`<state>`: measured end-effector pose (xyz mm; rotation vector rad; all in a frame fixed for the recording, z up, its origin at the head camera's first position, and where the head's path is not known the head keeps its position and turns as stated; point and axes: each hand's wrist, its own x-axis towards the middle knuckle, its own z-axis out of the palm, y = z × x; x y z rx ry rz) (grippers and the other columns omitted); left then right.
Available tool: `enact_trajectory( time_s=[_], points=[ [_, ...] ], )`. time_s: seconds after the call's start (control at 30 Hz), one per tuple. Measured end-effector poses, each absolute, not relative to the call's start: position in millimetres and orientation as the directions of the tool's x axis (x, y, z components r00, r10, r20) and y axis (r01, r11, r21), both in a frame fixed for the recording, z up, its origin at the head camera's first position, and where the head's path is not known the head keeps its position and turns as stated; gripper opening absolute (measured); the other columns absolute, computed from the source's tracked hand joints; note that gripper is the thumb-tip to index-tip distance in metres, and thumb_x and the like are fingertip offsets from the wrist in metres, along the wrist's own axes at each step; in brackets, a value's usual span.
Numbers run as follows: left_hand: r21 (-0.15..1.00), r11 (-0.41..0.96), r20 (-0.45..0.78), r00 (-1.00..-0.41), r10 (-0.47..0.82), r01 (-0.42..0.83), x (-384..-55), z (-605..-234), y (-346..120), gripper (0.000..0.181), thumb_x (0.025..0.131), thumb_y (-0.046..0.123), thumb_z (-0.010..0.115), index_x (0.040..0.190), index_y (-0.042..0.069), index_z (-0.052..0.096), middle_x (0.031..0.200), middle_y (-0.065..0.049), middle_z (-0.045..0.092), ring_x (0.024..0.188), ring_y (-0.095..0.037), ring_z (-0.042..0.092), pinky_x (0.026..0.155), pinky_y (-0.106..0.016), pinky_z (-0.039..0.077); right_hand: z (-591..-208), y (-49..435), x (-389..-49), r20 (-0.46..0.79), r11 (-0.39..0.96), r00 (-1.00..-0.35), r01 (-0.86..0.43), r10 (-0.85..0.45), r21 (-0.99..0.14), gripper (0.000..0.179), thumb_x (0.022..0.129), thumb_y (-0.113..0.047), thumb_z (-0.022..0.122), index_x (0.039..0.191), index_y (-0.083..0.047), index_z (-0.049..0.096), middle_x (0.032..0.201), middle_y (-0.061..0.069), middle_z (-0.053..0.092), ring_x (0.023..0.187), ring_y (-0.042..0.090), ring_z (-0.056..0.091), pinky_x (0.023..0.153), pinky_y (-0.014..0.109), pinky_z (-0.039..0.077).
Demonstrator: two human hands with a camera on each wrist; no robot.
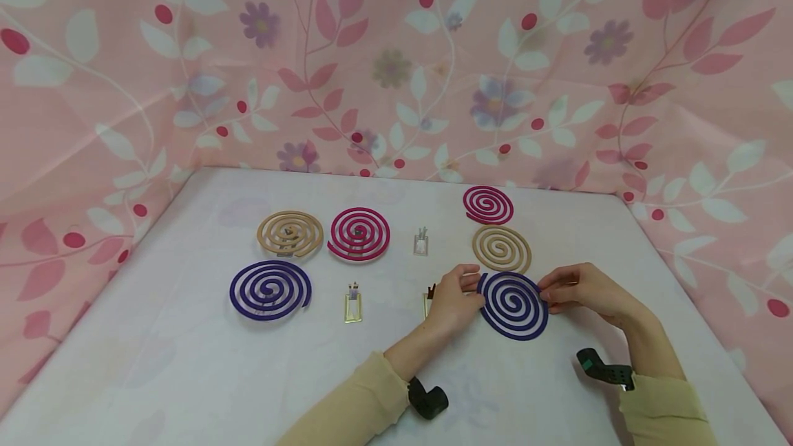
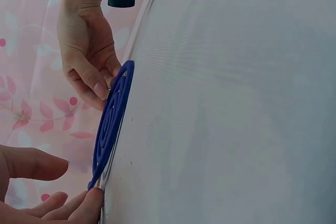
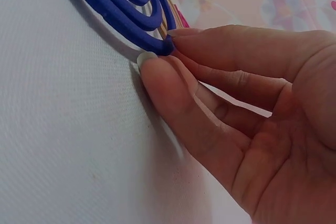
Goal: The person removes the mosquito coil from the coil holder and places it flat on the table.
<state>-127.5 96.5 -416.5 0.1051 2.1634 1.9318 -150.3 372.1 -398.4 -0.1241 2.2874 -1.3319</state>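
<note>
A dark blue mosquito coil (image 1: pixel 513 303) is held low over the white table at the right, slightly tilted. My right hand (image 1: pixel 585 294) pinches its right edge between thumb and fingers; the right wrist view shows that grip on the blue coil (image 3: pixel 123 30) closely. On the opposite side, my left hand (image 1: pixel 452 301) touches the coil's left edge with its fingers. Its thumb (image 2: pixel 39 163) stands apart from the coil in the left wrist view. Just behind lies a tan coil (image 1: pixel 499 248), with a pink coil (image 1: pixel 487 204) farther back.
At the left, a tan coil (image 1: pixel 289 231), a pink coil (image 1: pixel 359 231) and another blue coil (image 1: pixel 269 290) sit raised on small stands. A silver metal stand (image 1: pixel 421 245) and a gold one (image 1: pixel 353 308) lie mid-table. Another gold stand (image 1: pixel 426 305) is partly hidden by my left hand.
</note>
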Motion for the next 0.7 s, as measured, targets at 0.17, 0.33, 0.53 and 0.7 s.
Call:
enact_trajectory(
  time_s=[0.17,0.33,0.53,0.7],
  points=[
    [0.987,0.133,-0.124,-0.967,0.222,-0.096,-127.1,-416.2,96.7,0.052,0.08,-0.006,0.065,0.131,0.001,0.059,0.125,-0.017,0.068,0.11,-0.024,0.067,0.095,-0.032,0.055,-396.9,370.0,-149.3,-0.365,0.533,-0.881,0.162,-0.3,-0.831,0.038,0.094,-0.018,0.07,0.12,0.01,0.063,0.104,0.015,0.071,0.085,0.021,0.07,0.078,0.032,0.061],
    [0.985,0.146,-0.123,-0.964,0.234,-0.09,-127.1,-414.8,96.9,0.05,0.081,-0.003,0.065,0.13,0.0,0.059,0.126,-0.019,0.067,0.112,-0.025,0.066,0.096,-0.033,0.054,-395.6,368.0,-148.6,-0.368,0.554,-0.888,0.165,-0.277,-0.816,0.038,0.093,-0.019,0.07,0.119,0.008,0.064,0.103,0.015,0.071,0.083,0.022,0.07,0.078,0.03,0.061],
    [0.983,0.152,-0.134,-0.962,0.237,-0.099,-126.7,-413.1,96.5,0.049,0.081,-0.002,0.065,0.13,0.001,0.06,0.128,-0.017,0.067,0.115,-0.025,0.065,0.097,-0.032,0.053,-395.4,367.5,-148.9,-0.368,0.56,-0.893,0.171,-0.258,-0.81,0.038,0.094,-0.019,0.07,0.121,0.008,0.064,0.104,0.015,0.072,0.085,0.022,0.07,0.078,0.03,0.061],
    [0.985,0.142,-0.129,-0.962,0.239,-0.097,-127.3,-413.6,96.4,0.049,0.08,-0.003,0.064,0.129,0.0,0.06,0.128,-0.017,0.067,0.116,-0.026,0.065,0.097,-0.031,0.054,-396.5,367.5,-149.0,-0.366,0.563,-0.896,0.171,-0.252,-0.808,0.039,0.094,-0.019,0.07,0.121,0.008,0.064,0.105,0.015,0.072,0.086,0.021,0.069,0.079,0.03,0.061]
  ],
)
